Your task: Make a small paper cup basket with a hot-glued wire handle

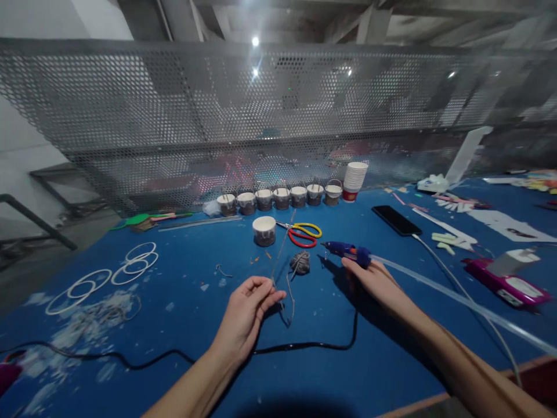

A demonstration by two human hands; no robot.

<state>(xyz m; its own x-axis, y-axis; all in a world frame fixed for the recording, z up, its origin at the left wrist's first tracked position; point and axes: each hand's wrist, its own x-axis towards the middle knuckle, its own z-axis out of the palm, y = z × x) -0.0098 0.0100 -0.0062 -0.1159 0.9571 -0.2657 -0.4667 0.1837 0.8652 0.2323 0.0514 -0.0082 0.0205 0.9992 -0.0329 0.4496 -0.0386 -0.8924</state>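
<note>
Bare forearms (195, 380) reach in from the bottom edge of the frame. Blue tabletop (187, 284) leaves room left of the left hand (248, 313), whose thumb and fingertips pinch a thin grey strand (281, 256) slanting up past the scissors (308, 234). Up and right of that pinch sits a grey yarn bundle (301, 263); farther right, the glue gun (348, 251), gripped by the nearer right hand (372, 281), lies almost level, nozzle pointing left. Black cord (304, 346) bounds the space below.
</note>
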